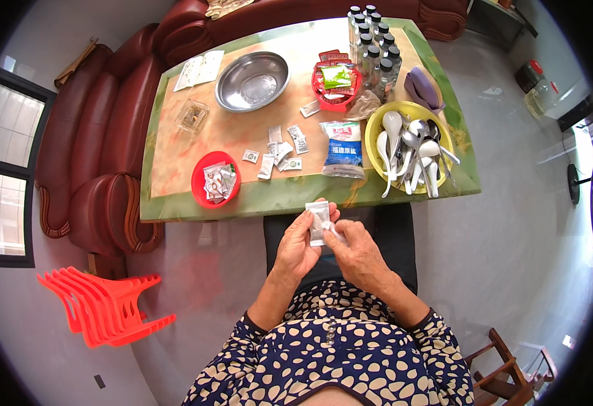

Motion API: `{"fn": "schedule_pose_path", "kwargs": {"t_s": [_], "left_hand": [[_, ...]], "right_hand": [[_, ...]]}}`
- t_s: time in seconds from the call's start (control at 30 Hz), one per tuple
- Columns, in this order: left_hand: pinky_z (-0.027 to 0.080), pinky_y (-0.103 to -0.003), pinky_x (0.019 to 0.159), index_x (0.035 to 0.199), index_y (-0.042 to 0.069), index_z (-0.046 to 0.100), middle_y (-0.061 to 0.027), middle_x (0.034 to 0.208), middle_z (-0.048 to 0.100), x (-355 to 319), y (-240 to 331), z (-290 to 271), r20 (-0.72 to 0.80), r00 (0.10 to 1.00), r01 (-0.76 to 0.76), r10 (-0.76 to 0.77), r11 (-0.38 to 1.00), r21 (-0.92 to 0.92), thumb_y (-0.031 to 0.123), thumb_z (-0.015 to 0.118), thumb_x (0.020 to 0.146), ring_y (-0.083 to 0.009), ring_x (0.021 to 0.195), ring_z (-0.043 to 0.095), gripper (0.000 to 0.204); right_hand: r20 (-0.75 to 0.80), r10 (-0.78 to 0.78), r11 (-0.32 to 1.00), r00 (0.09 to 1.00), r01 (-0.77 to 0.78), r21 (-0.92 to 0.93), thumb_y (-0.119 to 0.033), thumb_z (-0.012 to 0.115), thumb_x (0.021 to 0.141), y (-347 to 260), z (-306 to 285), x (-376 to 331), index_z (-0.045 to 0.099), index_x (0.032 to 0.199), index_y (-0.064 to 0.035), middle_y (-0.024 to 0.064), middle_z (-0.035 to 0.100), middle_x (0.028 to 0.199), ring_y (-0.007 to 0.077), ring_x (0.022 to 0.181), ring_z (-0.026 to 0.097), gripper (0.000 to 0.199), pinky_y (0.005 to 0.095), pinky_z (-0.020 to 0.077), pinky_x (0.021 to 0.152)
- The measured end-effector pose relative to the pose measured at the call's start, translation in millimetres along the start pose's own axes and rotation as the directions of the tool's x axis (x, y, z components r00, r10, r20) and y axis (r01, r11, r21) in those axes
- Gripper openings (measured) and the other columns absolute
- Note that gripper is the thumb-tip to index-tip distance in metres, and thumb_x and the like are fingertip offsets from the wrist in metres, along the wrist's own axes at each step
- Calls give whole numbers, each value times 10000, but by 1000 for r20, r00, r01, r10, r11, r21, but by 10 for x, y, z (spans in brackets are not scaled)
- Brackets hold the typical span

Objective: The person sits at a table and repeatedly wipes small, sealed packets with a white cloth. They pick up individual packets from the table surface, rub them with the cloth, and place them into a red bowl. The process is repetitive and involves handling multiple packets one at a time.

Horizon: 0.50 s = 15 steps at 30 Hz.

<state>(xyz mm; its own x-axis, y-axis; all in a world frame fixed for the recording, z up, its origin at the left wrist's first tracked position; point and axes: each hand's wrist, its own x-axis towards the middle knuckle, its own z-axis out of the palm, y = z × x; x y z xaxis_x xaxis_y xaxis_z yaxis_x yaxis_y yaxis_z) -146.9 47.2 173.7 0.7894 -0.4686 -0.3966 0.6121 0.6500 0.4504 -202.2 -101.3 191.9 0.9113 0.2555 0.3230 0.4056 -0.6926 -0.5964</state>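
Note:
My left hand (298, 243) and my right hand (358, 252) together hold a small white sachet (317, 220) upright, just off the near edge of the green-rimmed table (174, 210). Both hands pinch it, the left along its side, the right at its lower corner. On the table ahead lie several loose small sachets (279, 154), a red bowl (201, 196) holding more sachets, and a blue and white bag (342, 149).
A yellow bowl (375, 120) of spoons sits at the right, a steel basin (252, 81) and a red basket (335, 88) of packets farther back, with dark-capped bottles (375, 47) behind. Dark red sofas (100, 135) flank the table. Stacked red plastic stools (100, 304) stand at lower left.

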Motion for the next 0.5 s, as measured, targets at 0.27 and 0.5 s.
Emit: {"fn": "schedule_pose_path", "kwargs": {"t_s": [0.27, 0.5], "left_hand": [[416, -384, 1022, 1322, 2, 437, -153, 1277, 539, -8, -50, -78, 32, 999, 45, -44, 999, -21, 257, 370, 1021, -248, 1184, 522, 400], [392, -370, 1041, 1342, -2, 410, -141, 1313, 505, -57, -37, 7, 41, 999, 33, -31, 998, -45, 309, 310, 1034, -232, 1217, 486, 450]], "right_hand": [[-140, 74, 983, 987, -49, 175, 37, 601, 739, 1, -103, 172, 582, 1126, -9, 160, 506, 1033, 319, 915, 515, 390, 377, 466, 796], [-173, 36, 998, 984, -27, 56, 11, 622, 723, -53, 137, 287, 592, 1174, -8, 160, 506, 1070, 305, 937, 519, 453, 368, 467, 808]]}}
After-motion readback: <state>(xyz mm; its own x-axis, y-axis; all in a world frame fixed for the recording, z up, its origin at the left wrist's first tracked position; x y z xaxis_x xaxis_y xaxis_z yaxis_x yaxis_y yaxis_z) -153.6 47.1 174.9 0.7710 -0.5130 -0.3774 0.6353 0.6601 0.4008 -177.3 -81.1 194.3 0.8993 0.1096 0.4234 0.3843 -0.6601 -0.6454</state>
